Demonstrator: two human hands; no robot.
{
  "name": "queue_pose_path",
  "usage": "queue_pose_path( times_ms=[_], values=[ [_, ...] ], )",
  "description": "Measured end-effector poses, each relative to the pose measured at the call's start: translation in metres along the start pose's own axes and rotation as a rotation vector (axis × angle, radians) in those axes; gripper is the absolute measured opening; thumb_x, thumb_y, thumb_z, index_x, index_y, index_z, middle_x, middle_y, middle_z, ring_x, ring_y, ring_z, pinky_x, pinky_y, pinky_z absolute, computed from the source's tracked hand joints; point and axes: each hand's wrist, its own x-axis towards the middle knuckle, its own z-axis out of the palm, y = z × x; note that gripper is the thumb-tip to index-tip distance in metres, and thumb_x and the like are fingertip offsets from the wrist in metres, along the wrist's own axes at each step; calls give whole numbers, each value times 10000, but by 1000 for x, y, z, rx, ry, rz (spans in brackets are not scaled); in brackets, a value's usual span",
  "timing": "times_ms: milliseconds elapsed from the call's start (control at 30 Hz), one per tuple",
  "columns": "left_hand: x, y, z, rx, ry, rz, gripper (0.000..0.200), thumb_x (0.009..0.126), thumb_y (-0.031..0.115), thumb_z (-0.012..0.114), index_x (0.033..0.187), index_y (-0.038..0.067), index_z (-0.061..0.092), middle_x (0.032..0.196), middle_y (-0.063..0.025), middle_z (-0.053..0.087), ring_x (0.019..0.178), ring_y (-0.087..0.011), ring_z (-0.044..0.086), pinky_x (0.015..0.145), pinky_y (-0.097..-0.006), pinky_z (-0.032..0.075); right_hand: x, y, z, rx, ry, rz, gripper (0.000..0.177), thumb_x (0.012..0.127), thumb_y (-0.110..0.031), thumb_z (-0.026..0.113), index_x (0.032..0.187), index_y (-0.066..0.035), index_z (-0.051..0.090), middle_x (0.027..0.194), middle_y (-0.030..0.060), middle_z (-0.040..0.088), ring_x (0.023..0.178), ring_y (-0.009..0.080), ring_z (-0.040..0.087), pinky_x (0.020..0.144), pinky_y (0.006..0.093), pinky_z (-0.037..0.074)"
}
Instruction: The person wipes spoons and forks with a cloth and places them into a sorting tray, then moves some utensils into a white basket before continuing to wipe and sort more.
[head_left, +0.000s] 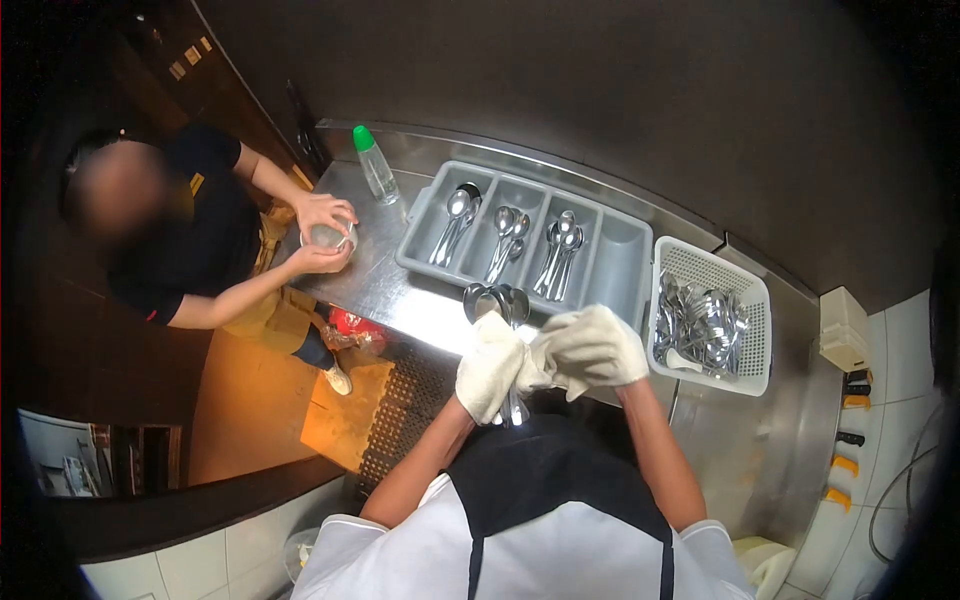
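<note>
My left hand [490, 368], in a white glove, is closed around a bunch of spoons [490, 300]. Their bowls stick out beyond the fingers, and the handle ends show below the hand. Close beside it, my gloved right hand [597, 350] is bent around a bunched white cloth [545, 368] that meets the left glove. Just beyond both hands lies a grey cutlery tray [425, 262], with groups of spoons [508, 240] in three of its compartments. To the right of my right hand stands a white perforated basket [762, 340] full of mixed cutlery [700, 325].
A clear bottle with a green cap [375, 165] stands on the steel counter [375, 275] left of the tray. At the counter's left end, a person [200, 220] holds a round clear container [330, 237]. Knives [850, 438] hang along the right wall beside a pale box [843, 328].
</note>
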Motion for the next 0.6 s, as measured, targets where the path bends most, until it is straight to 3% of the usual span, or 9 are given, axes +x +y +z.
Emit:
queue_pose_path(
  times_ms=[100, 167, 200, 333, 367, 433, 500, 567, 600],
  values=[
    [0, 7, 2, 117, -26, -46, 38, 895, 76, 547, 916, 57, 521, 799, -43, 506, 723, -111, 509, 620, -286, 446, -58, 12, 67, 663, 281, 258, 159, 872, -216, 582, 968, -93, 613, 944, 53, 630, 905, 212, 639, 776, 327, 513],
    [7, -8, 2, 122, -8, 50, 51, 902, 97, 548, 914, 53, 526, 803, -67, 528, 715, -138, 532, 628, -300, 454, -102, -11, 73, 1487, 512, 506, 261, 931, -222, 548, 1131, -67, 612, 1115, 97, 639, 1032, 232, 623, 909, 332, 493],
    [18, -44, 3, 92, 20, 132, 60, 905, 107, 548, 908, 50, 529, 803, -81, 537, 706, -156, 542, 632, -309, 459, -124, -29, 41, 2243, 483, 672, 311, 953, -215, 531, 1209, -49, 594, 1196, 126, 623, 1100, 252, 604, 984, 347, 470],
    [7, 8, 12, 405, -26, -54, 85, 893, 125, 549, 869, 44, 538, 812, -131, 545, 744, -213, 571, 669, -344, 468, -210, -13, 125, 2544, 792, 724, 362, 875, -121, 622, 1215, -3, 581, 1189, 148, 623, 1106, 314, 596, 947, 424, 494],
    [13, -6, 10, 633, -60, 139, 98, 877, 129, 561, 846, 41, 533, 795, -118, 532, 744, -208, 550, 679, -350, 459, -215, -14, 127, 2360, 841, 679, 387, 845, -105, 650, 1210, 5, 582, 1183, 150, 625, 1095, 319, 598, 933, 428, 499],
    [20, -7, 23, 399, -19, 202, 93, 873, 127, 556, 846, 42, 530, 778, -111, 527, 727, -204, 538, 665, -341, 453, -208, -16, 103, 1729, 866, 568, 446, 773, -80, 710, 1192, 17, 590, 1167, 149, 629, 1061, 317, 605, 898, 421, 507],
    [25, -15, 33, 243, -69, 214, 109, 884, 142, 539, 864, 35, 543, 778, -104, 553, 723, -197, 553, 654, -338, 460, -176, -6, 59, 963, 929, 193, 502, 692, -58, 761, 1166, 11, 610, 1104, 137, 644, 1009, 286, 611, 862, 377, 501],
    [33, -27, 38, 168, -203, 184, 166, 909, 176, 510, 897, 22, 572, 797, -97, 611, 732, -189, 596, 646, -339, 480, -130, 13, 31, 774, 868, -37, 482, 693, -64, 763, 1153, -12, 628, 1022, 124, 665, 959, 255, 618, 840, 332, 493],
    [30, -11, 45, 147, -223, 197, 143, 898, 156, 525, 878, 21, 568, 772, -93, 589, 711, -188, 584, 632, -338, 472, -108, 17, 33, 926, 728, 16, 439, 734, -85, 747, 1154, -25, 633, 992, 120, 674, 937, 247, 626, 834, 321, 495]
  ],
)
